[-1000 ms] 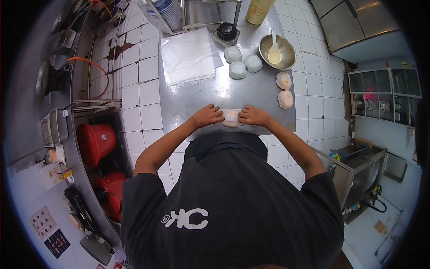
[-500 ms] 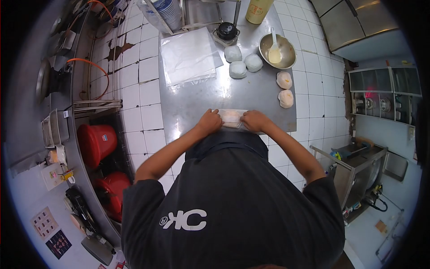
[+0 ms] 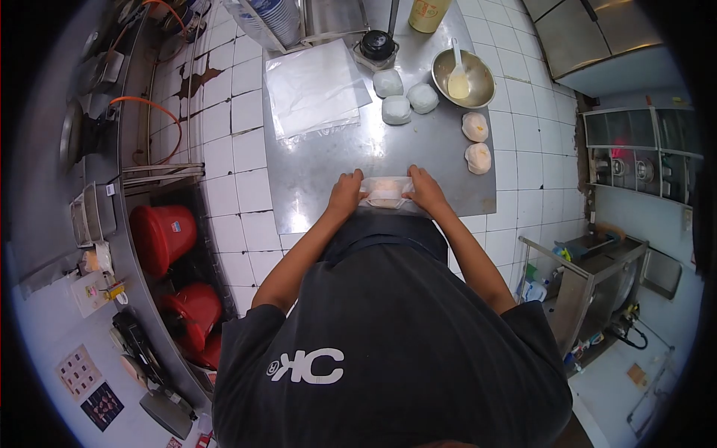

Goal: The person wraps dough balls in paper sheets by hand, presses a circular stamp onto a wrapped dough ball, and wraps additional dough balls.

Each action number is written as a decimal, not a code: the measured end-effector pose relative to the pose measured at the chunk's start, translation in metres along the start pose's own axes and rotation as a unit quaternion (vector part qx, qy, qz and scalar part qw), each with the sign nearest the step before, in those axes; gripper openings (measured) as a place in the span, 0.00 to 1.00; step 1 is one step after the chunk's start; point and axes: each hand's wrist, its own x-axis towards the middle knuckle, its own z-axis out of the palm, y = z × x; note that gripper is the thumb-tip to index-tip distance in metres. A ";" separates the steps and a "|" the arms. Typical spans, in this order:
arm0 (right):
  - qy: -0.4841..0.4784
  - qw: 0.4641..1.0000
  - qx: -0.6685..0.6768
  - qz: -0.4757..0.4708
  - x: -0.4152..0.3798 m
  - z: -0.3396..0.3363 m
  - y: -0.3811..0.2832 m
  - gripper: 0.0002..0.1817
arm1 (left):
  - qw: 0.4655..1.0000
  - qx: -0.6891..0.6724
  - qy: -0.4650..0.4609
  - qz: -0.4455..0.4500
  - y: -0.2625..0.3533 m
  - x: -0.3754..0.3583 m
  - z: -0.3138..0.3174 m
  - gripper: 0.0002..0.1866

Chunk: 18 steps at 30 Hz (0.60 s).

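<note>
At the near edge of the table lies a pale orange, roundish food bundle in a translucent white wrapping sheet. My left hand grips the sheet's left end, its fingers bent at the edge. On the opposite side, my right hand pinches the right end. Part of the sheet is hidden behind my fingers. Farther right on the table sit two similar pale orange wrapped bundles. Three whiter wrapped bundles are grouped beyond my hands.
A stack of white sheets lies at the table's back left. Behind it stand a metal rack and stacked blue-and-white cups. A steel bowl holds a pale paddle. Nearby are a black-topped item and a yellowish container.
My forearms have drawn closer together, and both hands have shifted slightly away from my body. More of the orange bundle shows through the sheet. The camera view has shifted a little.
</note>
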 end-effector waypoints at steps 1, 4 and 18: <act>0.046 0.998 -0.039 -0.011 -0.001 0.005 0.000 0.32 | 0.998 0.046 0.015 0.025 0.004 -0.002 -0.004 0.24; 0.051 0.989 -0.138 -0.012 -0.004 -0.008 -0.016 0.26 | 0.991 0.121 0.032 0.046 0.013 -0.008 -0.015 0.22; 0.109 0.963 -0.065 -0.236 -0.022 0.021 0.034 0.15 | 0.917 0.159 0.044 0.364 -0.018 -0.015 -0.005 0.02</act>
